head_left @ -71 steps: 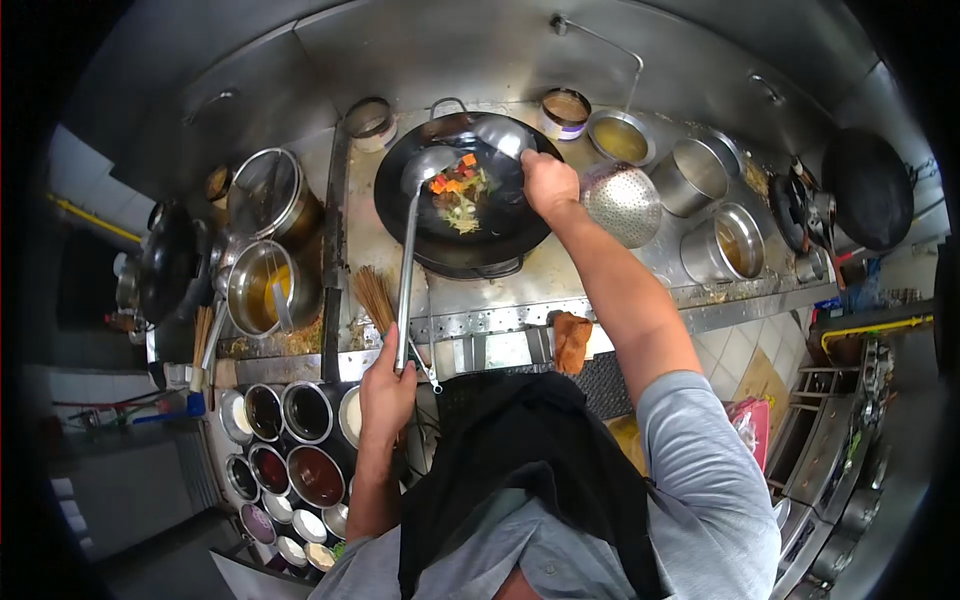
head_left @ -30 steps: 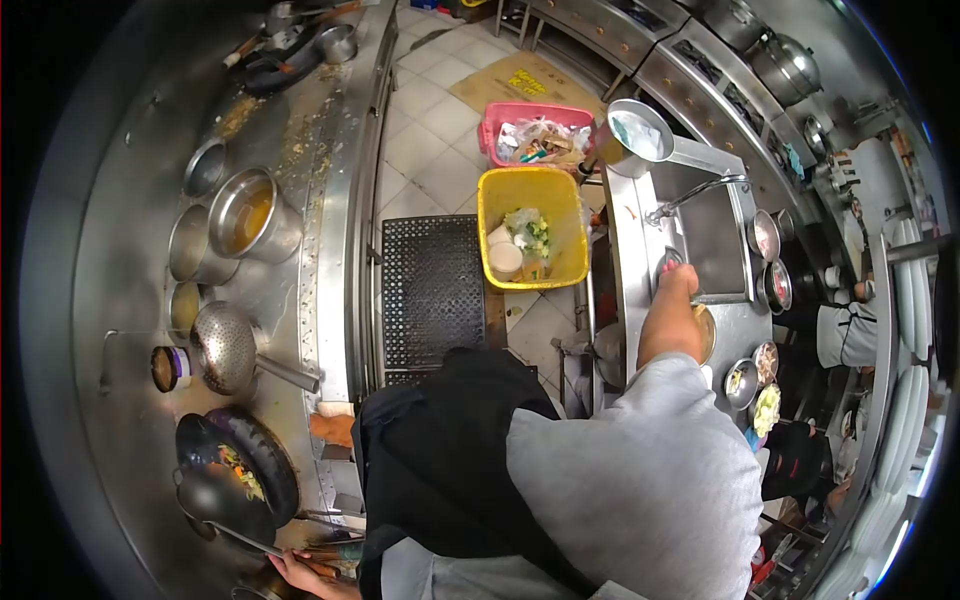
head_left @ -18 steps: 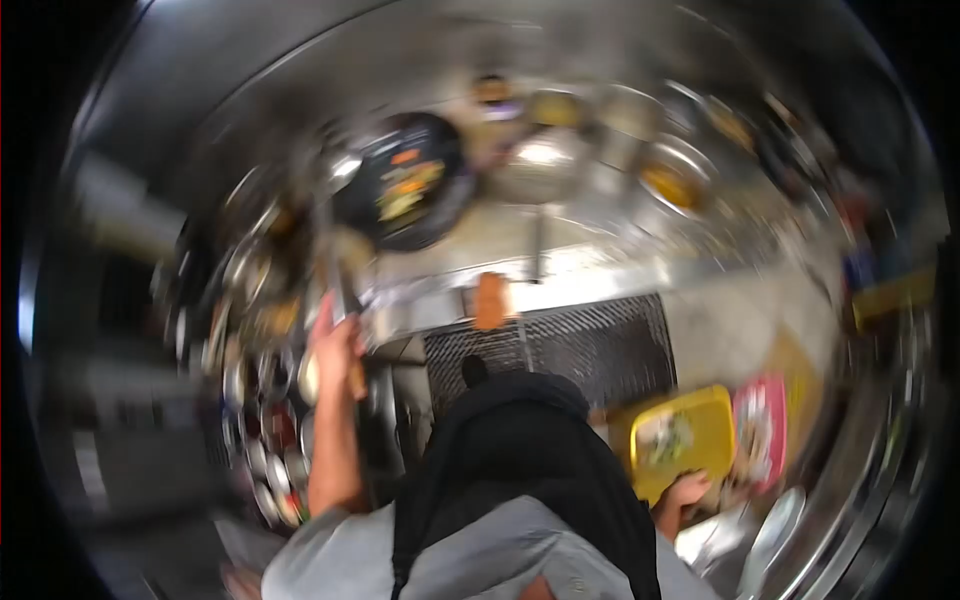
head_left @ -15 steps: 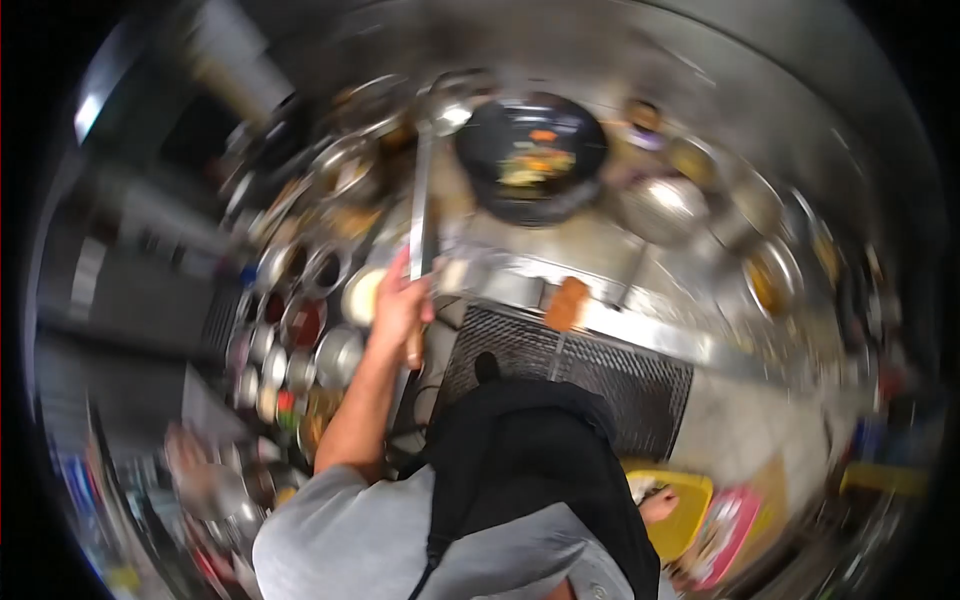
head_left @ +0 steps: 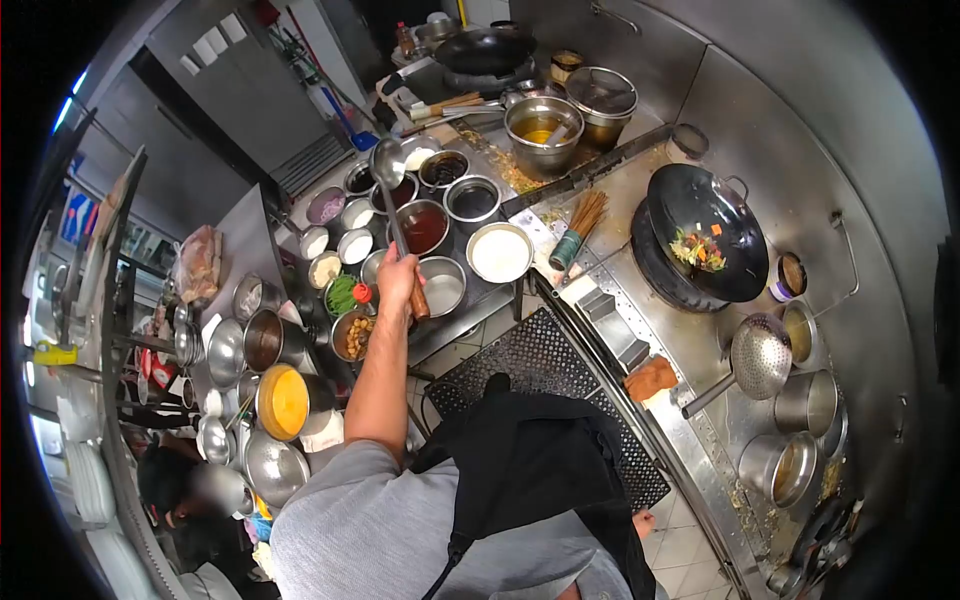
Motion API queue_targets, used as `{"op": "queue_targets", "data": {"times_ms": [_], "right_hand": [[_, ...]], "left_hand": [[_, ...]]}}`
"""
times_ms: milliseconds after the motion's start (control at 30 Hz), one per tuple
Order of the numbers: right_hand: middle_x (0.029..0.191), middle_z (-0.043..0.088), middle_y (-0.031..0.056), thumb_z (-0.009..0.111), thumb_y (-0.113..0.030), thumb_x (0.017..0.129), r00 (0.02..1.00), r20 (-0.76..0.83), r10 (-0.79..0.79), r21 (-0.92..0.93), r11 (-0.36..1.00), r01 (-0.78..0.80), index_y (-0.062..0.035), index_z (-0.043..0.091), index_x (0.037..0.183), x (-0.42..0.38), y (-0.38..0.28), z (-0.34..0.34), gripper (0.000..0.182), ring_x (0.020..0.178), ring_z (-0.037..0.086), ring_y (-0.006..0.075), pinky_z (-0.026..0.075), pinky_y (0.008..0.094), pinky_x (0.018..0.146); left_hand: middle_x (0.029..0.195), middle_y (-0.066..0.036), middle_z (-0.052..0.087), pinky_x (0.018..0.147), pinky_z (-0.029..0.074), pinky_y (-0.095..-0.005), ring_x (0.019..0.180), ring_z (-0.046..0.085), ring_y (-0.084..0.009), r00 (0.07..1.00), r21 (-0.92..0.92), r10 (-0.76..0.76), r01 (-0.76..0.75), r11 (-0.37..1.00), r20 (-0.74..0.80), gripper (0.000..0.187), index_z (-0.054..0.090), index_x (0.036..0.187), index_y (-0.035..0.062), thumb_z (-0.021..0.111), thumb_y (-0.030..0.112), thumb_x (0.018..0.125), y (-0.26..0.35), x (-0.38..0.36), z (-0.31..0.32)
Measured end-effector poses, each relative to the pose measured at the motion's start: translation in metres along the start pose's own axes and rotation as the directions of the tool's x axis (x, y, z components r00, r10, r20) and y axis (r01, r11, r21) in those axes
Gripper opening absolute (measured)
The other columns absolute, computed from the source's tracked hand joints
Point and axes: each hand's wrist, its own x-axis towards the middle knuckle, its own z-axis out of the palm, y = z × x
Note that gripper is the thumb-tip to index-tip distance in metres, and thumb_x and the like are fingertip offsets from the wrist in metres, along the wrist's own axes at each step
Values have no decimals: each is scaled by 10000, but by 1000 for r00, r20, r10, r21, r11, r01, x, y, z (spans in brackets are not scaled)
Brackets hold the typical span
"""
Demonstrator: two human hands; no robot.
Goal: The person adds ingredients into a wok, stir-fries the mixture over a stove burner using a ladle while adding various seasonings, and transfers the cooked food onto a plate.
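My left hand (head_left: 400, 280) is closed around the wooden-ended handle of a long metal ladle (head_left: 388, 165), whose bowl hangs over the group of seasoning pots. Under and around it stand a pot of dark red sauce (head_left: 423, 228), a pot of dark liquid (head_left: 472, 199), a pot of creamy white liquid (head_left: 500, 253) and a metal pot of clear liquid (head_left: 440, 288). Beside my wrist are chopped green onions (head_left: 342, 293) and a red-capped bottle (head_left: 362, 293). My right hand (head_left: 645, 522) hangs low at my side, mostly hidden by the apron.
On the stove at right, a black wok (head_left: 708, 235) holds chopped vegetables. A perforated strainer (head_left: 762, 357), a bamboo brush (head_left: 578, 232) and an orange-brown cloth (head_left: 651, 379) lie along the counter. A person (head_left: 205, 500) is at lower left, near a pot of yellow liquid (head_left: 289, 402).
My view has turned left towards the seasoning pots, so the wok now appears farther right. My left hand still grips the ladle, its bowl now over the pots instead of near the wok.
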Motion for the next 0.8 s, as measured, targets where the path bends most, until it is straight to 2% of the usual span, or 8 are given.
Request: {"op": "queue_targets", "data": {"times_ms": [67, 167, 200, 233, 433, 533, 767, 800], "right_hand": [[886, 652, 255, 552, -371, 917, 1000, -14, -25, -50, 998, 25, 37, 604, 923, -2, -3, 1, 411, 812, 621, 437, 469, 512, 748], [895, 669, 234, 597, -352, 890, 999, 23, 35, -138, 990, -32, 7, 629, 932, -16, 5, 13, 362, 861, 636, 428, 485, 499, 770], [898, 675, 220, 623, -334, 874, 999, 51, -1, -156, 988, 9, -7, 635, 933, -9, 48, 44, 333, 868, 643, 415, 490, 491, 772], [902, 681, 206, 648, -317, 857, 996, 81, -37, -172, 984, 51, -20, 641, 935, -4, 71, 61, 307, 876, 651, 402, 496, 484, 774], [888, 681, 199, 654, -302, 859, 989, 148, 3, -228, 973, 31, -16, 633, 929, -18, 79, 60, 295, 855, 651, 396, 497, 483, 765], [881, 680, 196, 657, -295, 859, 987, 162, 1, -230, 973, 37, -14, 628, 927, -15, 80, 57, 290, 844, 652, 393, 497, 483, 761], [868, 680, 189, 663, -280, 861, 985, 162, -55, -161, 983, 82, -10, 620, 921, -2, 68, 53, 279, 823, 653, 387, 498, 482, 752], [828, 663, 165, 642, -267, 883, 983, 146, -108, -144, 981, 129, -16, 599, 912, 0, 52, 48, 256, 752, 648, 351, 504, 463, 680]], "left_hand": [[639, -2, 519, 435, 414, -259, 451, 506, -123, 997, -25, -52, 51, 998, -59, 253, 546, 1098, 61, 502, 52, 849, -13, 13, -6], [653, -8, 524, 434, 423, -267, 471, 511, -124, 996, -40, -68, 65, 997, -58, 371, 507, 1198, -9, 520, 43, 831, -30, 37, -22], [650, -10, 525, 444, 434, -269, 476, 516, -126, 996, -73, -85, 83, 994, -23, 247, 519, 1091, 20, 529, 44, 845, -29, 40, -25], [650, -10, 525, 444, 434, -269, 476, 516, -126, 996, -76, -86, 84, 994, -20, 247, 519, 1091, 20, 529, 44, 845, -29, 42, -28], [645, -5, 516, 399, 428, -311, 474, 505, -142, 987, -154, -160, 153, 976, -32, 52, 490, 908, 89, 518, 73, 866, -29, 49, -35], [654, -16, 535, 416, 423, -309, 483, 504, -141, 977, -303, -209, 210, 930, 34, 102, 475, 967, 93, 527, 78, 880, -27, 51, -40], [672, -2, 527, 453, 417, -296, 521, 496, -128, 959, -536, -264, 278, 797, 105, 68, 470, 941, 117, 528, 108, 907, -11, 40, -52], [682, 1, 526, 458, 413, -287, 525, 493, -122, 955, -534, -254, 295, 792, 152, 67, 473, 944, 124, 531, 109, 913, -6, 32, -54]]}}
